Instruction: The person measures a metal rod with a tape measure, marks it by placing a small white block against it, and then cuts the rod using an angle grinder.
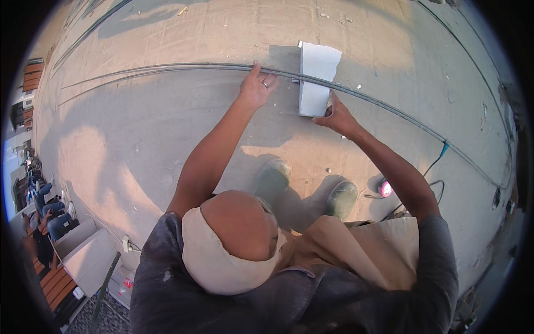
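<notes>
Boots [275, 177] on pale ground [194, 122], short of white block [319, 99]; footing looks sound. Right hand [338, 118] at block's near right corner, thumb by near edge; whether gripping, cannot tell. Best brace block there, fingertips below top. Left hand [257, 89] at thin grey rods [222, 65], off block's left edge; closure cannot tell. Rods cross above block's middle; level, even support advisable.

I see warm sunlight reaching the floor [183, 117] from the right, throwing shadows leftward and leaving bright patches between them. The white block [318, 60] looks palest. My fisheye view bends straight lines toward a black rim, where details soften.
</notes>
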The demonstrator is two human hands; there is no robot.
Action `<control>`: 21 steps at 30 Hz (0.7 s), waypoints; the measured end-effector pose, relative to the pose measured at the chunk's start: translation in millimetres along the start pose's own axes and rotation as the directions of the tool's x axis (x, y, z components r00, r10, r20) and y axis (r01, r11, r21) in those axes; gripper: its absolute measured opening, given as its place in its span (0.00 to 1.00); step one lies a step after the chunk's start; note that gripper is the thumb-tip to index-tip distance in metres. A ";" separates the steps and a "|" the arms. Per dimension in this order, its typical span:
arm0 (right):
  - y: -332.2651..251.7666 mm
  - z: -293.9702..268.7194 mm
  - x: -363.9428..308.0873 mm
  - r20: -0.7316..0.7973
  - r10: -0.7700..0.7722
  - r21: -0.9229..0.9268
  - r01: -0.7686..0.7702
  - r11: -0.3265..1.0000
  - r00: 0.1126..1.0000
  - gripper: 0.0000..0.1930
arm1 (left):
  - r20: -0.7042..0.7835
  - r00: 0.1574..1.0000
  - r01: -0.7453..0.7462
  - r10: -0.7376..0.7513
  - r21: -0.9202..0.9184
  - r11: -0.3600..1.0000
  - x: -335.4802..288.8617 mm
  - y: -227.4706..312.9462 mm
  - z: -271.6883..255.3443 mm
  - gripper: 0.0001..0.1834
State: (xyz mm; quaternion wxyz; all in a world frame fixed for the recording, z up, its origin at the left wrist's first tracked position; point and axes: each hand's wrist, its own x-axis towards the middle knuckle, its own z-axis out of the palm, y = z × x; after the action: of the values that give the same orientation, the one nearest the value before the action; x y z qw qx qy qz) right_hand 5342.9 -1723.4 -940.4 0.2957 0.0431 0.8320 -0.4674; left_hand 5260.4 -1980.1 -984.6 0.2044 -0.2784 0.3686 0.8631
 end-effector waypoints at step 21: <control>35.6 17.5 10.5 -0.089 -0.098 0.069 0.105 0.992 0.991 0.50 | -0.021 0.999 -0.050 0.046 -0.236 0.970 33.0 -20.0 -3.1 0.18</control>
State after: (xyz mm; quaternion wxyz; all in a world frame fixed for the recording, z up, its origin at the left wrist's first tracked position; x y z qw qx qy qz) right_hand 5354.6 -1719.7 -979.6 0.2341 0.0314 0.8273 -0.5097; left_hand 5247.5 -1964.7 -1017.7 0.1459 -0.2985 0.2712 0.9034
